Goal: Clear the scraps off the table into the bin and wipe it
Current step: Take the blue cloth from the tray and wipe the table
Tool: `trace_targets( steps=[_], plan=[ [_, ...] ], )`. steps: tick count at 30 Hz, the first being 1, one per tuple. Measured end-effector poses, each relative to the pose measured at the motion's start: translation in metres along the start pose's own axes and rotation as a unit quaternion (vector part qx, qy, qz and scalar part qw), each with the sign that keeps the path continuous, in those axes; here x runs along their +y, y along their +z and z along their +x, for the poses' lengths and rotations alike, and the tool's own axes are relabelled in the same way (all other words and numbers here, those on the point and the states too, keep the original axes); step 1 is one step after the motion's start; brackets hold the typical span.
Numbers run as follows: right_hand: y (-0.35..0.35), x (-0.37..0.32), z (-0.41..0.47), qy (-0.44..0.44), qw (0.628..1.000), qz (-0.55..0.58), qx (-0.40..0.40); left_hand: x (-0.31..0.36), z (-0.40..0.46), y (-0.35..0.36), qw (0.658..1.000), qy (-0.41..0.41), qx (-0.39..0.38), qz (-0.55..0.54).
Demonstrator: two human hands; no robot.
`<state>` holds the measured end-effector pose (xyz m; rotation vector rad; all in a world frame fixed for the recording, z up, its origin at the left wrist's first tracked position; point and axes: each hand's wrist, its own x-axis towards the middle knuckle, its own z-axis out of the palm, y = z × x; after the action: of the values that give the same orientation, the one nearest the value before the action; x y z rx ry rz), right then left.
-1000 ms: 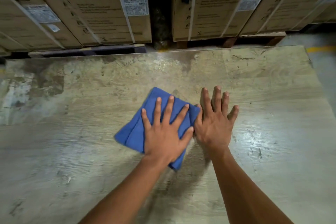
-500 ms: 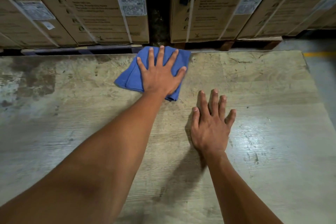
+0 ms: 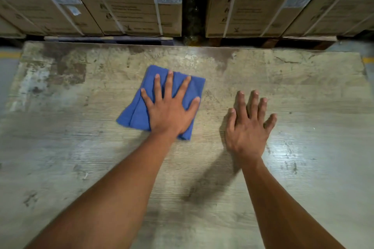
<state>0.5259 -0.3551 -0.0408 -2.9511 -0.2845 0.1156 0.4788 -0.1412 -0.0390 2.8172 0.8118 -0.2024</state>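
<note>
Right now my left hand (image 3: 169, 110) lies flat on the blue cloth (image 3: 137, 111), fingers straight and spread, palm pressing the fabric down onto the tabletop (image 3: 303, 87). I am not clutching it; nothing is curled round the cloth. The cloth is folded into a rough square, turned a little so one corner points toward the far edge, and it sits slightly left of the middle of the tabletop, closer to the far edge than to me. Part of it shows to the left of my hand, and a small fold pokes out beside my wrist.

My right hand (image 3: 248, 129) rests flat on the bare surface just to the right of the cloth, apart from it, fingers straight and slightly fanned, holding nothing. Its shadow falls on the wood beside the wrist.

The tabletop is worn, pale wood grain with dark stains and scuffed patches toward the far left corner, and a shiny glare on the right. Beyond the far edge stand strapped cardboard boxes (image 3: 125, 2) printed with caution marks and white labels, with a dark gap between two stacks.
</note>
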Motion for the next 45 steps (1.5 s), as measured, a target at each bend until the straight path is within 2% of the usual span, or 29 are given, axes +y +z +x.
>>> trace_targets(
  steps=[4,7,11,16,19,22,29,32,35,41,45],
  plan=[
    [0.002,0.001,0.001,0.0,1.0,0.001,0.002,0.007,0.092,-0.023,1.0,-0.024,-0.015,-0.014],
    [0.004,0.002,0.002,-0.001,1.0,-0.003,0.005,0.01,0.116,-0.026,0.999,-0.026,-0.023,-0.01],
    [0.002,0.002,0.0,-0.001,1.0,-0.002,0.005,0.001,0.071,-0.017,1.0,-0.026,-0.013,-0.005],
    [-0.003,0.0,0.0,-0.001,1.0,0.007,-0.005,-0.037,-0.058,0.003,0.999,-0.033,0.001,0.007],
    [-0.004,0.0,0.0,0.004,1.0,0.008,-0.005,-0.048,-0.08,0.006,0.999,-0.035,-0.013,0.015],
    [-0.002,-0.001,0.0,0.007,1.0,0.004,-0.003,-0.046,-0.045,0.001,0.999,-0.039,-0.004,0.024],
    [0.005,0.003,0.002,0.003,1.0,0.018,0.0,-0.035,0.107,-0.03,0.998,-0.056,-0.011,0.006],
    [0.005,0.002,0.003,0.006,1.0,0.014,0.002,-0.035,0.121,-0.033,0.999,-0.039,-0.022,0.011],
    [0.004,0.002,0.001,0.002,1.0,0.011,0.006,-0.043,0.08,-0.025,1.0,-0.01,-0.015,0.009],
    [0.0,0.001,0.0,0.0,1.0,0.012,0.006,-0.068,-0.082,0.006,0.999,0.024,0.01,0.037],
    [-0.001,0.0,-0.002,-0.007,1.0,0.013,0.002,-0.073,-0.093,0.006,0.999,0.016,0.004,0.035]
  ],
)
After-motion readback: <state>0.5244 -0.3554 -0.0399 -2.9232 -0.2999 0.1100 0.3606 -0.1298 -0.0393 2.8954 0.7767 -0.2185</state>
